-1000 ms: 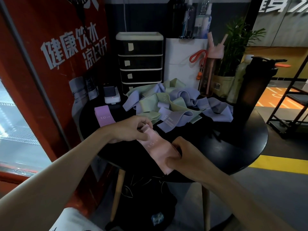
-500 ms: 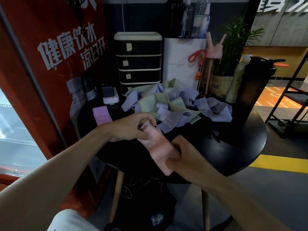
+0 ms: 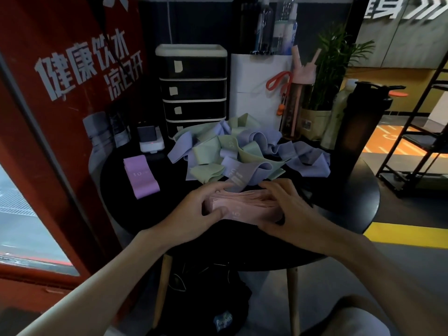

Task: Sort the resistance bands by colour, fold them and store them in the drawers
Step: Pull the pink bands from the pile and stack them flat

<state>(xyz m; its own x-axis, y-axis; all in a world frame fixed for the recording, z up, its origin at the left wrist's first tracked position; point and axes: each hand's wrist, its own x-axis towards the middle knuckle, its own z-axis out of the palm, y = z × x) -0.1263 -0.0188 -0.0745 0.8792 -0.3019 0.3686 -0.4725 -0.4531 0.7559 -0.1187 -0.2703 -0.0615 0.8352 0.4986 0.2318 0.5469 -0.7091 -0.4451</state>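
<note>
- Both hands are gathering the formerly stretched pink fabric resistance band (image 3: pixel 242 206) short, at the near edge of the round black table (image 3: pixel 339 214).
- Left hand (image 3: pixel 194 214) is pinching one end, right hand (image 3: pixel 288 209) is curling over the other; folding is probably nearly ending.

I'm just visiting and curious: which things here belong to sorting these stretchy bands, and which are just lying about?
Part of the job: pink band, held by the left hand and right hand; folded purple band; pile of blue and green bands; drawers.

Just lying about: white bag, pink bottle, plant, dark shaker, small white gadget, black bag under the table.
</note>
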